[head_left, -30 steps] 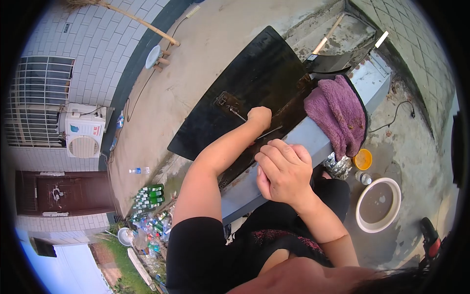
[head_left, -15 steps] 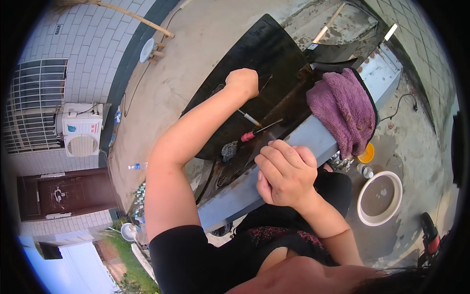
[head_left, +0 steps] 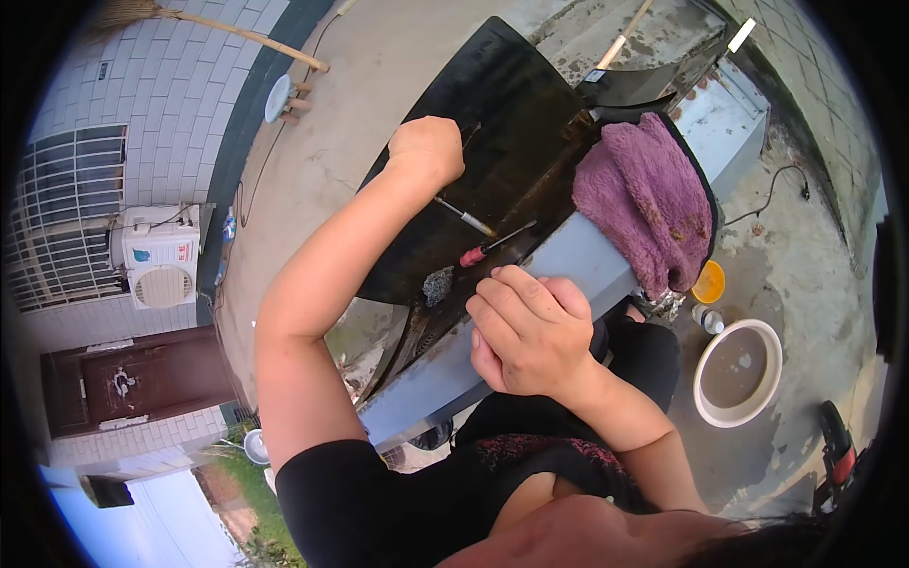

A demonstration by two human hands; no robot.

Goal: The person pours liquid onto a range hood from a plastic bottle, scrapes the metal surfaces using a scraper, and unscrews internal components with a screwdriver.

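My left hand (head_left: 426, 151) is closed in a fist over the large black panel (head_left: 492, 90). Whatever it grips, if anything, is hidden. My right hand (head_left: 530, 329) is also curled closed, at the pale blue-grey metal edge (head_left: 592, 260); no object shows clearly in its fingers. Between the hands, on the dark, stained inner part, lie a screwdriver (head_left: 472, 257) with a red handle and a slim metal-shafted tool (head_left: 464, 216). Close by sits a wad of steel wool (head_left: 437, 286). A purple towel (head_left: 644, 204) drapes over the metal edge to the right.
On the ground at right stand a white basin (head_left: 778, 379) of murky water, a small bottle (head_left: 706, 319) and a yellow bowl (head_left: 709, 281). A black cable (head_left: 776, 180) lies beyond. Leftward are a small stool (head_left: 278, 97), a broom (head_left: 246, 38) and an air-conditioner unit (head_left: 161, 256).
My left hand has moved left across the black panel, still closed. The view has shifted slightly; my right hand keeps about the same place at the metal edge.
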